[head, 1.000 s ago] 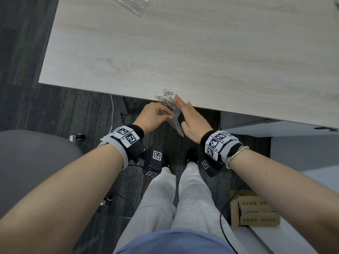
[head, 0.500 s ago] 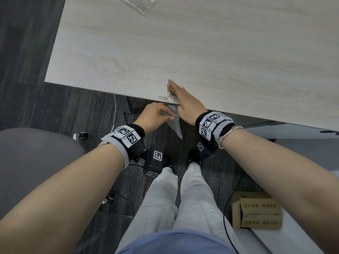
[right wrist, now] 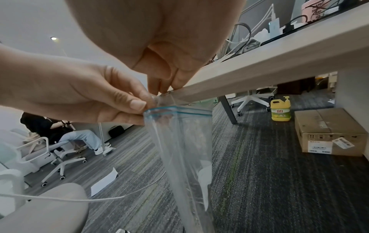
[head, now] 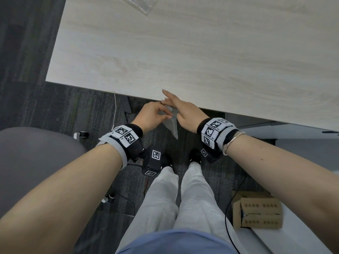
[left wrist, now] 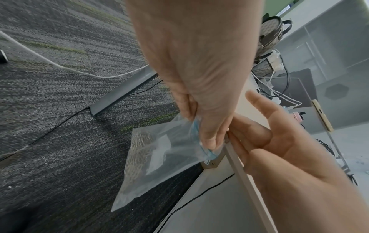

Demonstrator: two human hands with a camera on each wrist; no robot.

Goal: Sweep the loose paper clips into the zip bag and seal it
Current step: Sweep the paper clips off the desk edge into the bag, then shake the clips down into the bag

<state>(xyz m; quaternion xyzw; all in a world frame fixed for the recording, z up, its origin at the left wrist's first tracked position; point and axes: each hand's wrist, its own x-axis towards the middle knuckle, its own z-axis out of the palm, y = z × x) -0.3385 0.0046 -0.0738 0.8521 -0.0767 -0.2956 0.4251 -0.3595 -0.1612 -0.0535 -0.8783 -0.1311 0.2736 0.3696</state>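
Note:
A clear zip bag [head: 172, 125] with a blue zip strip hangs below the front edge of the pale wooden table [head: 201, 52]. My left hand [head: 165, 110] pinches its mouth against the edge, thumb over fingers [right wrist: 137, 104]. Paper clips [left wrist: 139, 151] lie heaped in the bottom of the bag [left wrist: 165, 157]. My right hand [head: 171, 103] rests at the table edge just above the bag's mouth [right wrist: 179, 110]. Its index finger lies straight on the tabletop and the other fingers touch the edge [right wrist: 165, 88]. No clips show on the tabletop.
A second crumpled clear bag [head: 139, 4] lies at the table's far edge. A grey chair [head: 36, 162] is at my left and a cardboard box [head: 256, 215] on the floor at my right. A yellow bottle [right wrist: 280, 110] and a carton [right wrist: 327, 130] stand under the table.
The heap of clips at the table edge shrank and then vanished from the tabletop as my right hand swept it toward the edge over the bag. My left hand kept its pinch.

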